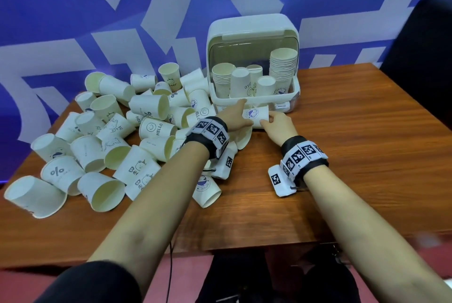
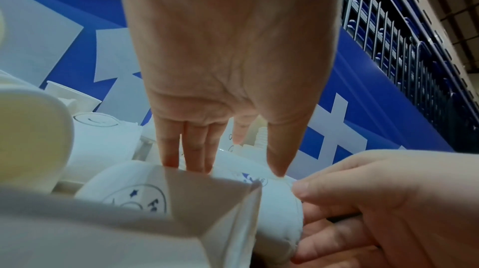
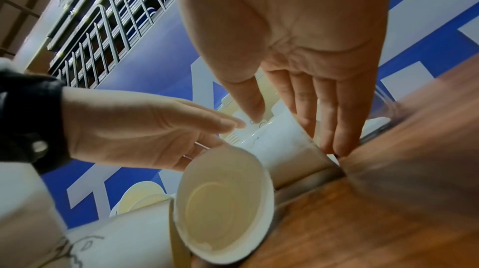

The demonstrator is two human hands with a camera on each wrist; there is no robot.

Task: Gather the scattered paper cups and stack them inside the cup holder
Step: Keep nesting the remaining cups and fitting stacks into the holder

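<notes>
Wood-grain counter (image 1: 342,155) against a blue wall with pale grey geometric shapes (image 1: 122,9). Near the wall, a white plastic cup holder (image 1: 254,97) with raised clear lid, holding nested stacks of plain paper cups. Left of the cup holder, scattered paper cups (image 1: 110,136) lying on their sides, smooth white outside, cream inside, printed "HELLO", "HI", "%". Just in front of the cup holder, one cup with a blue round logo (image 1: 254,114) gripped between left hand (image 1: 234,116) and right hand (image 1: 276,124), fingers of both curled on it.

Even indoor light; wide-angle edge warp; wrist views blurred.
</notes>
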